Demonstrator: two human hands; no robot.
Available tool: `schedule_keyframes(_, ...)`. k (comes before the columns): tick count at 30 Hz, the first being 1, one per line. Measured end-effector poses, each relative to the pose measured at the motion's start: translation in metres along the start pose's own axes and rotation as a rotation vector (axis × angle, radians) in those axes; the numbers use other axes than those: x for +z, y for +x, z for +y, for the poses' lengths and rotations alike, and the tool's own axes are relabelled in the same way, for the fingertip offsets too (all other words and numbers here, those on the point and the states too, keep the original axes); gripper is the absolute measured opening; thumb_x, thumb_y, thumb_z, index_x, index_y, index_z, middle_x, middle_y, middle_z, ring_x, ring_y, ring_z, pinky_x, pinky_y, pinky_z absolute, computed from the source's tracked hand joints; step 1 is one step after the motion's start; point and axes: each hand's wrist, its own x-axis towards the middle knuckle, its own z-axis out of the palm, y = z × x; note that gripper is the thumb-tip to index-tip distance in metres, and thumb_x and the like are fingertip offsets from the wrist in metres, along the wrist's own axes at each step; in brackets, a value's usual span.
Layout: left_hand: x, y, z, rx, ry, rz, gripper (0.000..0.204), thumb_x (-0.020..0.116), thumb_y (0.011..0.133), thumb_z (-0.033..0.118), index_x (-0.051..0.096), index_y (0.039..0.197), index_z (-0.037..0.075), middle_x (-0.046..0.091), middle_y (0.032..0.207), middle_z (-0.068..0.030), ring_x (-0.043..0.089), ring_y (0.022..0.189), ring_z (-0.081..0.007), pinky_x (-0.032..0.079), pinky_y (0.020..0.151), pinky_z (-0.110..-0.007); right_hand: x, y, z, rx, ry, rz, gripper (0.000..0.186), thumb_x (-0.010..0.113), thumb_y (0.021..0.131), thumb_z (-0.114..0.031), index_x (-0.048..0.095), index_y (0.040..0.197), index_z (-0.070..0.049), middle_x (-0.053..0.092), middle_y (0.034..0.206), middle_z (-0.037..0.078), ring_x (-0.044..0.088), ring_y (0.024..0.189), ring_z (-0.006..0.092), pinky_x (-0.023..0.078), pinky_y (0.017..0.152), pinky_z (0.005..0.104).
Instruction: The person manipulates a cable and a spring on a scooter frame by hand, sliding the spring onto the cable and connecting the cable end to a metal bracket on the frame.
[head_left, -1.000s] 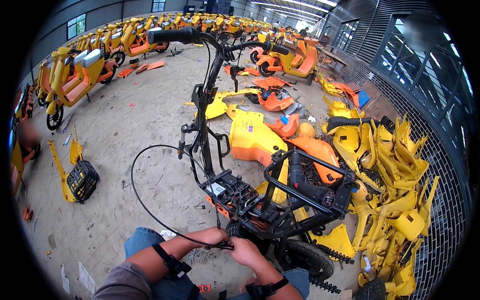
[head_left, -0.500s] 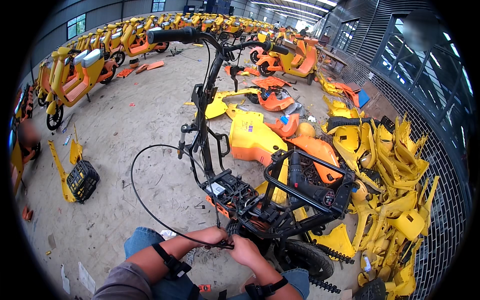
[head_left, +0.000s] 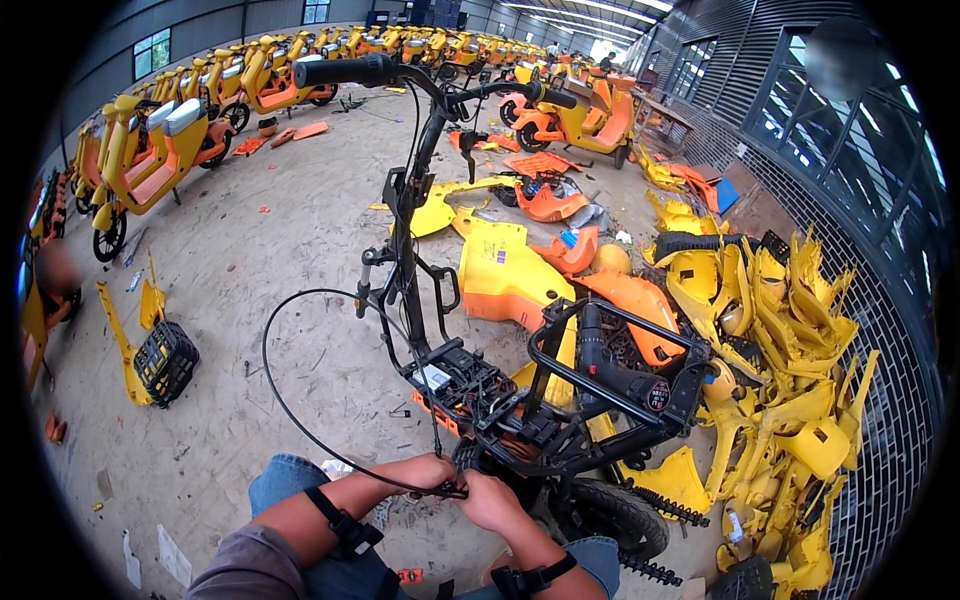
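Left hand [head_left: 432, 472] and right hand [head_left: 490, 500] meet in the head view, low at the centre, just beside the stripped black metal scooter frame [head_left: 560, 460]. Right fingers are bent in, pinching a thin, black, flexible cable [head_left: 300, 420] near its lower end; the left is curled close against them, but its fingertips are hidden, so whether it grips the cable cannot be told. From the hands the cable sweeps out left in a wide loop over the dusty grey concrete floor [head_left: 260, 300], then curves back to the frame's upright black steering column [head_left: 402, 240]. Black handlebars with ribbed rubber grips [head_left: 345, 70] top that column. A dark, pistol-shaped power tool [head_left: 595, 345] lies at the frame's tubular rear rack [head_left: 560, 375], and a black rubber-tyred wheel [head_left: 625, 520] sits below, right of the hands. Further right, a heap of bent yellow plastic panels [head_left: 800, 400] lies along the dark brick wall [head_left: 885, 400]. On the left, a black plastic lattice basket [head_left: 167, 362] rests beside a slim yellow strip [head_left: 120, 335]; beyond stand rows of yellow-and-orange scooters [head_left: 160, 165].
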Motion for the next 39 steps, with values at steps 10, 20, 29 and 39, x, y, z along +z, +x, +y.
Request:
schedule_keyframes(10, 0.003, 0.008, -0.012, 0.050, -0.038, 0.010, 0.027, 0.050, 0.093, 0.022, 0.071, 0.100, 0.006, 0.060, 0.091, -0.0060, 0.057, 0.058, -0.0134, 0.045, 0.048, -0.028, -0.002, -0.001, -0.002, 0.007, 0.005, -0.022, 0.033, 0.073, 0.079, -0.021, 0.062, 0.102, -0.001, 0.070, 0.100, 0.018, 0.065, 0.099, 0.0364, 0.051, 0.082, 0.0433)
schedule_keyframes(20, 0.001, 0.002, 0.007, -0.137, -0.180, -0.020, 0.030, 0.049, 0.091, 0.024, 0.072, 0.098, 0.007, 0.062, 0.088, -0.0047, 0.058, 0.060, -0.0133, 0.046, 0.049, -0.029, -0.003, -0.002, -0.002, 0.021, 0.003, -0.029, 0.033, 0.074, 0.078, -0.023, 0.062, 0.101, -0.002, 0.069, 0.099, 0.019, 0.065, 0.098, 0.0378, 0.051, 0.081, 0.0438)
schedule_keyframes(29, 0.006, -0.005, 0.016, -0.081, -0.246, 0.066, 0.029, 0.055, 0.087, 0.028, 0.068, 0.081, 0.002, 0.059, 0.067, -0.0062, 0.052, 0.045, -0.0140, 0.039, 0.041, -0.030, 0.000, 0.000, 0.004, 0.028, 0.015, -0.034, 0.033, 0.073, 0.079, -0.025, 0.062, 0.102, -0.003, 0.069, 0.099, 0.019, 0.065, 0.098, 0.0376, 0.051, 0.081, 0.0439)
schedule_keyframes(39, 0.005, -0.004, 0.005, 0.076, -0.046, 0.023, 0.029, 0.052, 0.091, 0.025, 0.069, 0.092, 0.002, 0.058, 0.083, -0.0078, 0.056, 0.053, -0.0160, 0.044, 0.046, -0.030, -0.001, 0.000, 0.001, 0.037, 0.003, -0.061, 0.035, 0.071, 0.080, -0.027, 0.062, 0.103, -0.003, 0.069, 0.100, 0.020, 0.065, 0.099, 0.0383, 0.051, 0.082, 0.0445)
